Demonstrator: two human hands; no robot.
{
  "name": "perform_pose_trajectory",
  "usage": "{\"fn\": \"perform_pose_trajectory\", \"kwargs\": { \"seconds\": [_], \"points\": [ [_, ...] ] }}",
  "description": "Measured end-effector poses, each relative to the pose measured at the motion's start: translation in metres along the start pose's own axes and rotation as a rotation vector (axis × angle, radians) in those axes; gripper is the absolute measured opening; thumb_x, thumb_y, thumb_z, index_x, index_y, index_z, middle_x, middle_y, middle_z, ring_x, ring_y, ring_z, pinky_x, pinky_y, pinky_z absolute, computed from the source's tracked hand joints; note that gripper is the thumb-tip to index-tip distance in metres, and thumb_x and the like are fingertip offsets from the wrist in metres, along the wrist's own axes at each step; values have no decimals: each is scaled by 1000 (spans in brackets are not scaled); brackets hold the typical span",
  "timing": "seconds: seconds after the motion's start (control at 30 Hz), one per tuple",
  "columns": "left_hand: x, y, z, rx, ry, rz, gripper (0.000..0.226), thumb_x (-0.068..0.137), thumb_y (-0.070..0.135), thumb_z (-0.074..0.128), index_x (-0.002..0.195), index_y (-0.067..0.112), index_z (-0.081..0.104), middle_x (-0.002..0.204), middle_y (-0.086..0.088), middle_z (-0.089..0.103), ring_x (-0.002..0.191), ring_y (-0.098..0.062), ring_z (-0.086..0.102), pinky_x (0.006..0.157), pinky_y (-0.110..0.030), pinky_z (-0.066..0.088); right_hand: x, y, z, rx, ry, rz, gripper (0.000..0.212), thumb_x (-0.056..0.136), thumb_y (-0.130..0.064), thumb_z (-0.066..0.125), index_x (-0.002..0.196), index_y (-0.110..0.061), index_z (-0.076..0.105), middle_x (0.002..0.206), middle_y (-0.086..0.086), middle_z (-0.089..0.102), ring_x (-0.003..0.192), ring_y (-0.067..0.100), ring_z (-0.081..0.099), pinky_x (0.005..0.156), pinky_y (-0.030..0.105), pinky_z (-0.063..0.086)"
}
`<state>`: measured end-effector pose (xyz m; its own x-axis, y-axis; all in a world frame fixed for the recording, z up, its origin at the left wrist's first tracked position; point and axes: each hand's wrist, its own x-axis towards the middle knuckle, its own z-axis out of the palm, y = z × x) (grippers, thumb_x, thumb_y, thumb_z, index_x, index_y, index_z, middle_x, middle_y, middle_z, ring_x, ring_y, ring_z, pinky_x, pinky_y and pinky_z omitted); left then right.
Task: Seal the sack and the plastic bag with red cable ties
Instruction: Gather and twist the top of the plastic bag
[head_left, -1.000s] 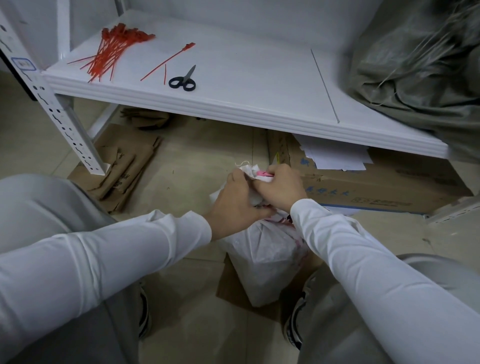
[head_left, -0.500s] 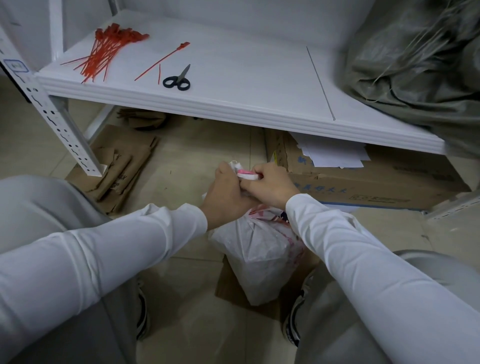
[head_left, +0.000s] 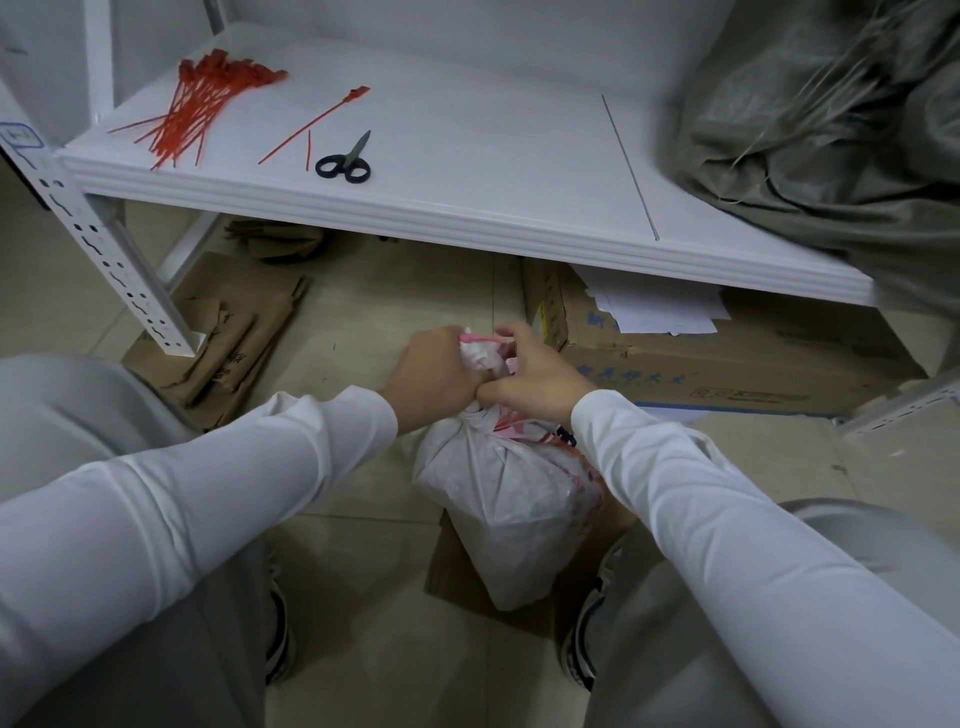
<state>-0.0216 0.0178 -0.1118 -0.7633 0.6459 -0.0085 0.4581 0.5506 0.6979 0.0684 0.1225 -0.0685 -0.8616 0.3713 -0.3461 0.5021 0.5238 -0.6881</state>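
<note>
Neck closure: left hand (head_left: 436, 376) clamped the plastic bag (head_left: 506, 499), right hand (head_left: 537, 382) pinched the red cable tie (head_left: 483, 339); cinching low and tight seemed best.

Shelf (head_left: 467, 223) ahead, above floor (head_left: 389, 322). On shelf: cable tie bundle (head_left: 202, 109) far left, single cable tie (head_left: 317, 124) to its right, scissors (head_left: 345, 161) just beside that, sack (head_left: 831, 130) far right. Under shelf: flattened cardboard (head_left: 234, 332) left, box (head_left: 727, 364) right, papers (head_left: 660, 312) on box. Plastic bag (head_left: 509, 509) on floor before shelf; left hand (head_left: 436, 374) and right hand (head_left: 535, 379) grip its neck.
</note>
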Motion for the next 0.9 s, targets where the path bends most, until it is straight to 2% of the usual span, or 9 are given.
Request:
{"fn": "perform_pose_trajectory", "kwargs": {
  "seconds": [0.13, 0.23, 0.37, 0.5, 0.57, 0.63, 0.73, 0.83, 0.9],
  "points": [
    [-1, 4, 1, 80, -50, 30, 17, 76, 28, 68, 80, 13, 61, 71, 0, 59, 69, -21, 57, 63, -29, 48, -3, 6, -2, -233, -63, 219, 80, 65, -31, 82, 131, -9, 42, 111, 7, 57, 98, 24, 59, 70, 30, 51],
    [0, 8, -3, 140, -69, 63, 18, 80, 29, 67, 80, 12, 60, 75, -3, 60, 71, -21, 56, 65, -33, 48, -8, 12, 9, -390, -194, 265, 83, 64, -53, 81, 132, -18, 50, 124, 6, 56, 108, 27, 58, 86, 39, 55],
    [3, 13, -14, 247, -103, 38, 27, 77, 32, 68, 67, 13, 53, 62, 1, 49, 62, -19, 50, 55, -27, 41, -13, 17, 27, -484, -140, 221, 81, 66, -62, 75, 131, -21, 51, 128, 3, 58, 115, 25, 55, 95, 35, 47],
    [2, 20, -21, 345, -160, 55, 28, 77, 26, 68, 59, 15, 49, 58, -1, 46, 56, -17, 45, 47, -22, 32, -7, 29, 45, -686, 3, 178, 53, 71, -44, 76, 113, -15, 60, 114, 5, 64, 104, 24, 61, 86, 33, 48],
    [2, 22, -23, 347, -194, 97, 13, 74, 19, 68, 70, 8, 61, 66, -7, 56, 62, -23, 52, 50, -25, 39, -5, 34, 49, -742, 75, 146, 30, 78, -32, 68, 102, -15, 62, 109, 7, 66, 100, 24, 63, 80, 30, 48],
    [2, 22, -25, 348, -223, 159, 16, 72, 15, 67, 84, 5, 67, 77, -11, 63, 70, -27, 57, 58, -31, 46, -6, 37, 49, -778, 127, 93, 21, 86, -33, 58, 97, -16, 61, 110, 7, 66, 100, 23, 62, 76, 30, 45],
    [-3, 22, -28, 404, -259, 239, 31, 75, 21, 70, 102, 8, 66, 91, -8, 66, 83, -26, 61, 72, -38, 56, -9, 40, 50, -711, 129, 34, 48, 86, -53, 53, 115, -15, 59, 118, 7, 63, 108, 25, 59, 88, 33, 46],
    [-8, 23, -32, 395, -287, 285, 48, 78, 22, 70, 122, 13, 54, 102, -7, 63, 90, -25, 59, 74, -37, 55, -11, 36, 51, -582, 64, 39, 77, 74, -74, 54, 129, -19, 53, 127, 6, 60, 115, 26, 57, 96, 34, 45],
    [-11, 24, -35, 385, -298, 309, 52, 79, 23, 69, 127, 13, 53, 108, -8, 64, 93, -25, 59, 77, -38, 55, -10, 34, 51, -530, 55, 46, 87, 69, -76, 58, 136, -22, 47, 133, 5, 56, 121, 26, 54, 102, 35, 43]
  ]
}}
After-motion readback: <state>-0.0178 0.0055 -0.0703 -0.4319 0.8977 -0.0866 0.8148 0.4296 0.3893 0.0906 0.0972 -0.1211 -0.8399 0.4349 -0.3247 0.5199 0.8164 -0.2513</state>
